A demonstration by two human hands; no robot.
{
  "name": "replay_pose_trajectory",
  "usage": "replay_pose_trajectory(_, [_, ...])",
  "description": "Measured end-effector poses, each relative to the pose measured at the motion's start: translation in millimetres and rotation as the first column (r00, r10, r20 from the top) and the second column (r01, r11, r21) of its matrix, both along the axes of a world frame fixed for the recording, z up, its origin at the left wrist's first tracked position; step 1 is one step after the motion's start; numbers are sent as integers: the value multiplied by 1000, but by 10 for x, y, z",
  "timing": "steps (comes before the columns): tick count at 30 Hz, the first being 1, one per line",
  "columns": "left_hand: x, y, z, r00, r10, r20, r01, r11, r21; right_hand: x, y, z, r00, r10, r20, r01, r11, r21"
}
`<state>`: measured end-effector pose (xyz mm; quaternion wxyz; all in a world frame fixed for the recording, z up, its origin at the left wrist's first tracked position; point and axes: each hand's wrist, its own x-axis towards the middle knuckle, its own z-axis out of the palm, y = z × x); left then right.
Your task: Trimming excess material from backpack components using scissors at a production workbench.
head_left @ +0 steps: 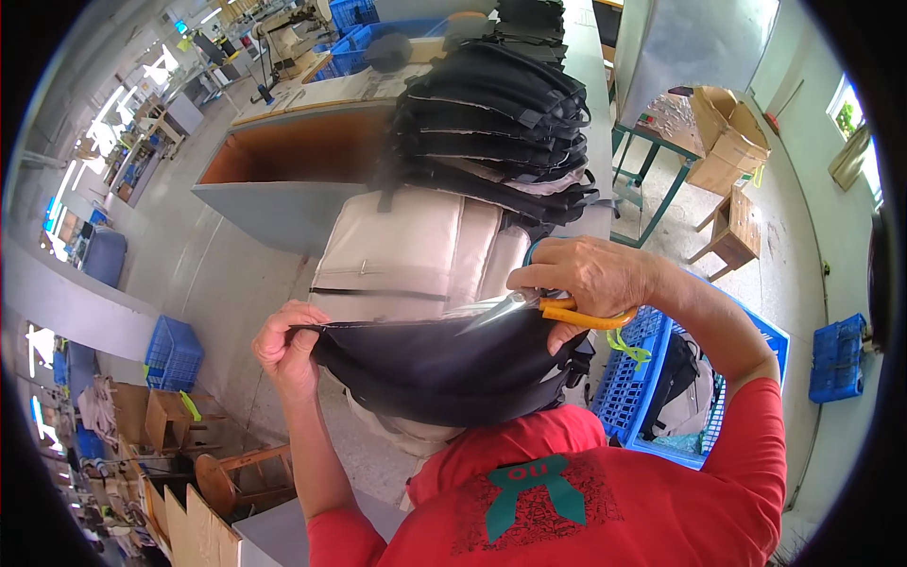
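My left hand [291, 345] pinches the left end of a long edge on a black fabric piece [435, 378]. My right hand [590, 283] is closed on scissors with orange handles [586, 319] and a yellow-green tie [628, 348]; their shiny blades are blurred along the fabric's upper edge, near its right part. The black piece lies across light beige padded pieces [387, 246]. Just beyond these, a tall stack of black padded pieces with straps [487, 104] rests on the long table [593, 76].
A grey bin with brown interior [283, 151] is at upper left. A blue crate [624, 397] holding fabric pieces stands at my right. Further right are a green-legged table [638, 217], cardboard box [718, 142], wooden stool [732, 222] and blue crate [836, 354]. Stools and crates stand left.
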<state>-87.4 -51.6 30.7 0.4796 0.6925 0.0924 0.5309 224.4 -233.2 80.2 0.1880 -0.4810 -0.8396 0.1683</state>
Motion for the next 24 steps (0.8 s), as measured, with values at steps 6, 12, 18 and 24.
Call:
replay_pose_trajectory(6, [-16,-28,-23,996,82,-21,-84,994,-67,-74,-13,-26,999,-51,15,51,999,-4])
replay_pose_trajectory(12, [40,-2,-41,999,35,-4,-35,992,-125,-121,-61,23,990,-87,108,81,995,51])
replay_pose_trajectory(18, [105,3,-83,998,63,-1,-63,992,-107,-199,33,25,993,-95,64,81,977,197])
replay_pose_trajectory(24, [104,23,-145,996,89,13,-87,989,-117,-239,31,-19,991,-92,93,78,986,149])
